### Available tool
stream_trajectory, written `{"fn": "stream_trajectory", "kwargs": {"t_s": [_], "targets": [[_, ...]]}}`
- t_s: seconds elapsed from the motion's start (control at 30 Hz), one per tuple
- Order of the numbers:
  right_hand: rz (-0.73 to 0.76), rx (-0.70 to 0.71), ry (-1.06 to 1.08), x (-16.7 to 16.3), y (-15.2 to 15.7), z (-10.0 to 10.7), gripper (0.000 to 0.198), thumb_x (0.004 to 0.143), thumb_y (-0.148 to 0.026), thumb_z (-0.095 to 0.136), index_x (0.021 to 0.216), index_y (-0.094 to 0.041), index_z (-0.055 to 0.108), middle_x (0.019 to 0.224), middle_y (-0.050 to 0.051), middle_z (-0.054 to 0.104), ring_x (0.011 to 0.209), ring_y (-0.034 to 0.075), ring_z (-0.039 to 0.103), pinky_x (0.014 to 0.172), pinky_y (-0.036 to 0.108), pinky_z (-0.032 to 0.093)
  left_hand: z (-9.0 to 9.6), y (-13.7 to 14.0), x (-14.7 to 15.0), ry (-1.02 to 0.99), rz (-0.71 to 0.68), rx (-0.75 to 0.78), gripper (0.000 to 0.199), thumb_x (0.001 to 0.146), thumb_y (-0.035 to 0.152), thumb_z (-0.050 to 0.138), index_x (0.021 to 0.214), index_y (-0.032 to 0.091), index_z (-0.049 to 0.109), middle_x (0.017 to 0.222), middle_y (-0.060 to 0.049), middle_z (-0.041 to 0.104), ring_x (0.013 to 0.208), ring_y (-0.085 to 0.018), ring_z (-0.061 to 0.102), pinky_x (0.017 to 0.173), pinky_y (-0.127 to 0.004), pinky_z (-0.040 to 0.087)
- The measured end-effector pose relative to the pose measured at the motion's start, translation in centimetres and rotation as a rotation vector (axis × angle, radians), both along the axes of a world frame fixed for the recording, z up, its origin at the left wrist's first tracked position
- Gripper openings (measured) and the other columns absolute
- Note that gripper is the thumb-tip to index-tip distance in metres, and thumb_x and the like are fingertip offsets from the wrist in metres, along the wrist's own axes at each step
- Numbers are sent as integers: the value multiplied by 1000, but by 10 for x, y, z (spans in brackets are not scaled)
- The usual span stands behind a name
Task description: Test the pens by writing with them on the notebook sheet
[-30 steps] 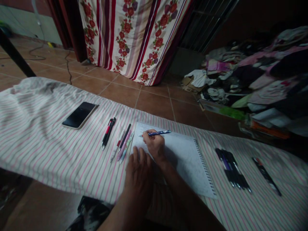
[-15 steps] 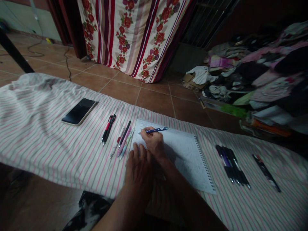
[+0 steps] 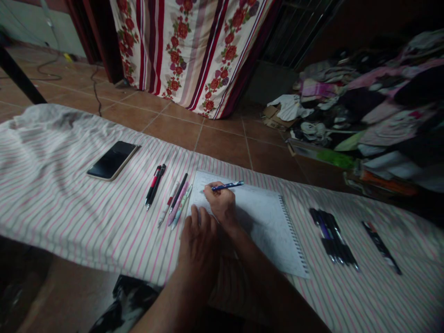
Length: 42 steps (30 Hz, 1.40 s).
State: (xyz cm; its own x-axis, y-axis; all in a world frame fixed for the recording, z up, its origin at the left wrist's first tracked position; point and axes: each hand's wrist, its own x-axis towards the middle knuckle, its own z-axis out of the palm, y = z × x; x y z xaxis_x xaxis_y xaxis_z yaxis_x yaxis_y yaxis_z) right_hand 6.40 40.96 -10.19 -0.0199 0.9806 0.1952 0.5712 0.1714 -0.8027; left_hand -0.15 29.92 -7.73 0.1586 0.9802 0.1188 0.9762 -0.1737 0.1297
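Observation:
A spiral notebook (image 3: 267,217) lies on the striped cloth, its coil toward the right. Faint writing shows near its far left corner, though too small to read. My right hand (image 3: 222,203) rests on the page, fingers closed around a dark blue pen (image 3: 227,186) with its tip on the paper at the left. Flat on the notebook's near left part lies my left hand (image 3: 199,231), fingers stretched out and holding nothing. Just left of it are several pens, among them a pink pen (image 3: 178,203) and a pale green patterned pen (image 3: 182,206).
A black pen with a red part (image 3: 153,185) lies beside another black pen farther left, near a phone (image 3: 113,160). Right of the notebook are several dark pens (image 3: 333,238) and a single black pen (image 3: 381,247). Clothes (image 3: 374,97) are heaped beyond the cloth-covered surface (image 3: 86,217).
My right hand and the blue pen have shifted very slightly right on the page. The left hand stays flat on the notebook. The whole view has moved a little.

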Motion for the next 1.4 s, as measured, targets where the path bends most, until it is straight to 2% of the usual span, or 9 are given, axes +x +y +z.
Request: {"fn": "stream_trajectory", "kwargs": {"t_s": [0.33, 0.6, 0.73, 0.83, 0.93, 1.07, 1.17, 1.27, 1.4], "targets": [[13, 26, -57, -1, 0, 3, 19, 73, -35, 47, 64, -20, 55, 52, -1, 56, 52, 14, 54, 53, 23, 40, 1, 1, 0, -9, 4, -5, 37, 82, 13, 38, 117, 6, 51, 124, -22, 50, 119, -35, 40, 87, -45, 40], [-46, -21, 373, 3, 4, -1, 25, 75, -42, 50, 66, -20, 51, 43, -6, 45, 40, 10, 44, 42, 20, 34, 3, -3, -3, 10, -9, 8, 38, 80, 13, 40, 116, 7, 50, 125, -21, 49, 120, -34, 39, 88, -43, 39], [6, -17, 432, 4, 3, 7, 30, 76, -48, 48, 67, -19, 50, 47, -4, 49, 44, 11, 48, 43, 20, 37, 2, -3, -4, 20, -13, 25, 38, 81, 16, 40, 117, 9, 49, 126, -18, 48, 121, -32, 38, 91, -43, 36], [10, -8, 387, 11, 0, 16, 34, 79, -51, 44, 68, -19, 50, 54, -1, 56, 50, 13, 55, 48, 22, 41, 9, -1, -3, 18, -18, -13, 31, 81, 14, 39, 108, 9, 53, 116, -17, 52, 113, -30, 44, 85, -41, 38], [22, 21, 229, 24, -5, 22, 36, 81, -50, 39, 68, -20, 51, 61, 2, 62, 58, 14, 59, 56, 23, 44, 18, 0, -2, 29, -31, -34, 24, 79, 9, 37, 94, 11, 57, 99, -15, 56, 98, -27, 50, 76, -38, 41], [-8, 14, 43, 51, -20, 28, 32, 80, -46, 43, 67, -19, 54, 65, 4, 64, 64, 16, 61, 60, 24, 43, 23, -1, 1, -2, -22, 29, 23, 82, 10, 34, 83, 13, 56, 89, -12, 55, 90, -25, 50, 71, -36, 43], [-36, -58, -36, 75, -35, 36, 29, 76, -44, 50, 63, -19, 56, 62, 3, 64, 61, 15, 60, 57, 24, 41, 22, -3, 7, -39, 15, 92, 20, 84, 19, 37, 83, 12, 56, 97, -15, 55, 98, -28, 49, 75, -37, 44], [-26, -132, -56, 103, -50, 46, 28, 76, -41, 50, 62, -18, 56, 58, 1, 62, 54, 13, 57, 52, 23, 40, 21, -6, 16, -73, 14, 166, 23, 84, 23, 41, 95, 10, 55, 111, -17, 52, 111, -29, 42, 82, -38, 43], [-40, -175, -113, 151, -63, 55, 22, 78, -37, 47, 71, -18, 55, 60, 0, 61, 52, 12, 55, 50, 22, 38, 21, -9, 30, -111, -29, 199, 23, 83, 22, 44, 100, 11, 54, 115, -17, 52, 112, -29, 42, 82, -39, 43]]}}
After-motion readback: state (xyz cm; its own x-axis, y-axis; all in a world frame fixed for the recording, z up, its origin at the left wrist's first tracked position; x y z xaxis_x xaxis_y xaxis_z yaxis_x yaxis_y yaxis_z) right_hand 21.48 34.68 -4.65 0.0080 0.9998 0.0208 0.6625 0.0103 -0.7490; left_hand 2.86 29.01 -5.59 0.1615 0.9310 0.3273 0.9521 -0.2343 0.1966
